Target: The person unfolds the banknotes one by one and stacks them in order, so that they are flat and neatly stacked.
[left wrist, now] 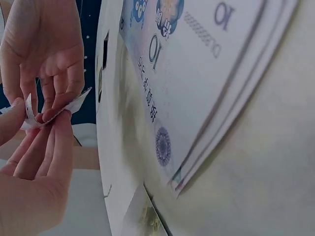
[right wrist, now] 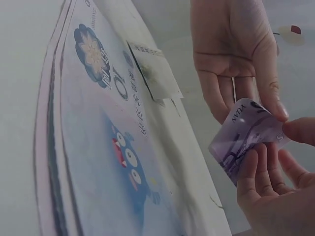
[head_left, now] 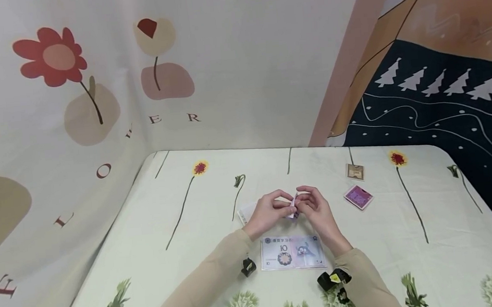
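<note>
You've got one small purple note point(right wrist: 246, 125) up off the tablecloth point(head_left: 378, 234), just past the far edge of the 10-note stack point(head_left: 293, 252). Left hand point(head_left: 268, 214) pinches it from the left, thumb against fingers; right hand point(head_left: 322, 217) pinches the other side, fingers curled in, so both hands are narrow and sharing the one note. Left wrist view shows it bent between your fingertips, ends sticking out; likely you grip both sides to control that bend, since thin paper would flop from one hand. Right wrist view shows "YUAN" print; the full value is partly covered, can't tell

The stack lies flat nearest you, long side facing you, layered edges showing in both wrist views; probably parked there to leave finger room beyond it. A pale note point(head_left: 245, 214) sits past the stack's far left, partly behind your left hand. Right of the stack and farther out, a purple pack point(head_left: 359, 197) lies angled, with a brown pack point(head_left: 355, 172) farther still; both look set aside, likely to keep designs apart and out of your hands' way
</note>
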A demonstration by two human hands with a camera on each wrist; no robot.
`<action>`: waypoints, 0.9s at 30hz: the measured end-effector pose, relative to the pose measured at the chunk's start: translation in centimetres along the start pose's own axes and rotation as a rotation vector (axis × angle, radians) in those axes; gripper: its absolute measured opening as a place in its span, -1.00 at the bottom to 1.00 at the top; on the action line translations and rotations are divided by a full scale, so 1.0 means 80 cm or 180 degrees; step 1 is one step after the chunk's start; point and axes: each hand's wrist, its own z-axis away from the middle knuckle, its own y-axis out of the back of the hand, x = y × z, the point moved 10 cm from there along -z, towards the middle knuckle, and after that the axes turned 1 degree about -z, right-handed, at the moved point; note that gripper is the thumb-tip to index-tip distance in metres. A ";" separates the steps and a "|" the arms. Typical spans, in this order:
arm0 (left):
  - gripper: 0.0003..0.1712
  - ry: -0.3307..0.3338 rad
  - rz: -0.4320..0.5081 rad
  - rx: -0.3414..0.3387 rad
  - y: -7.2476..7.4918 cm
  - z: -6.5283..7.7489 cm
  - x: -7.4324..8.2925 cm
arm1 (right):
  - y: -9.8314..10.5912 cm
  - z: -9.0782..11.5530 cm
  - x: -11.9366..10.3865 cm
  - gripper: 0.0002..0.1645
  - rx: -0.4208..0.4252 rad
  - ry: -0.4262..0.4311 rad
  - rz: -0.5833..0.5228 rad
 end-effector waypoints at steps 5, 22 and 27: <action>-0.68 0.0028 0.0237 -0.0030 0.001 0.000 -0.003 | -0.001 0.002 -0.002 -0.59 -0.0032 0.0099 -0.0026; -0.70 0.0170 0.0535 -0.0233 -0.004 0.007 -0.009 | 0.003 0.004 0.005 -0.54 -0.0109 0.0017 -0.0015; -0.68 0.0194 0.0575 -0.0303 -0.006 0.007 -0.010 | 0.008 0.005 0.001 -0.49 -0.0083 0.0030 0.0000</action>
